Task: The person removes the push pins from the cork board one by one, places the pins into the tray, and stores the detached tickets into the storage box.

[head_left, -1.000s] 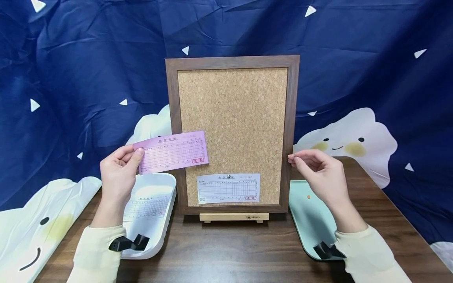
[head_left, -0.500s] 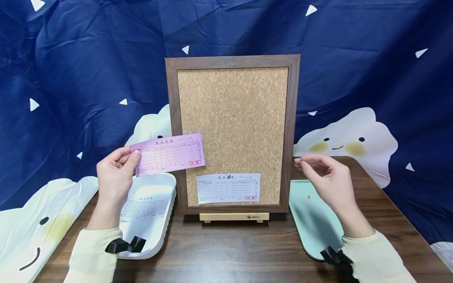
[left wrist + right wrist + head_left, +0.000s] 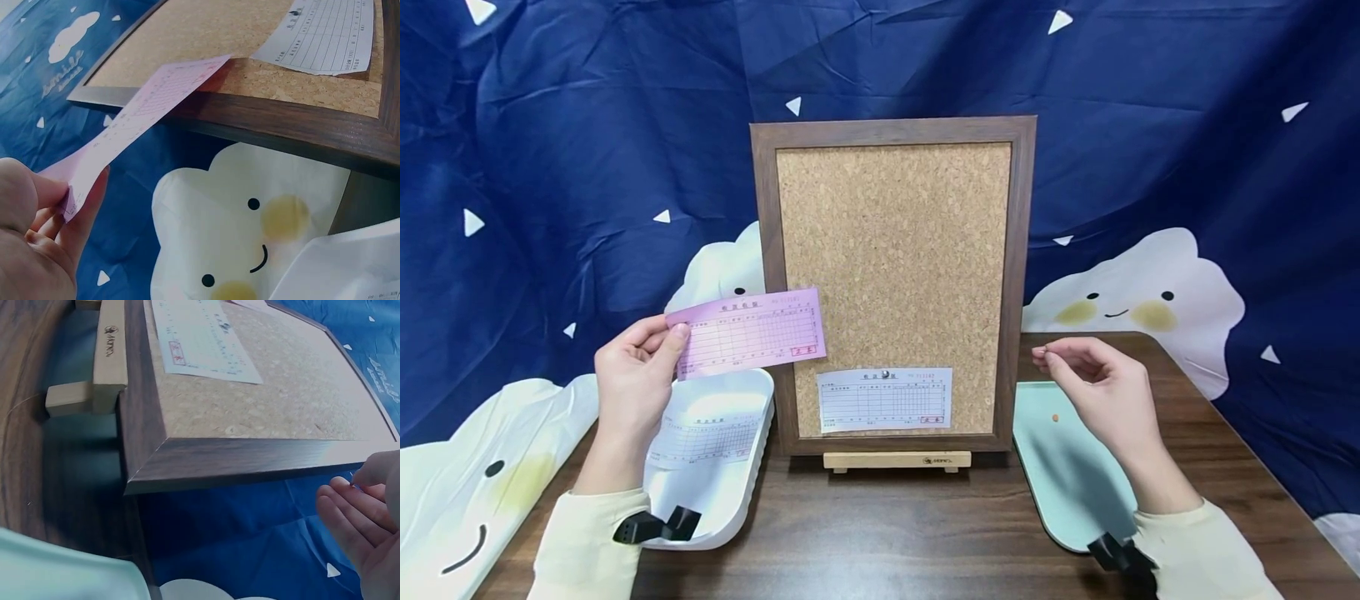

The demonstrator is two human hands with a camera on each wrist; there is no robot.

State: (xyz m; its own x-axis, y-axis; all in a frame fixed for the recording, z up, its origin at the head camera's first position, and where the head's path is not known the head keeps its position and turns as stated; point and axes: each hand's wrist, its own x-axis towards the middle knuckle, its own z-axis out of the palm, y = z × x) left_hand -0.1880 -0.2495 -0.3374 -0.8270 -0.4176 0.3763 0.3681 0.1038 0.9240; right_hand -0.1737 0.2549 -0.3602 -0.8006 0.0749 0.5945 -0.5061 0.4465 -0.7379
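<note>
Wood-grain table; blue cloth beyond far edge. Left hand pinching pink slip; right hand pinching tiny item, unidentifiable.

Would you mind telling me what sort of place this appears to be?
Probably a staged indoor tabletop setup, perhaps for filming: a navy cloud-print cloth hangs as a backdrop, and a framed corkboard stands in front of it on a wood-grain table.
</note>
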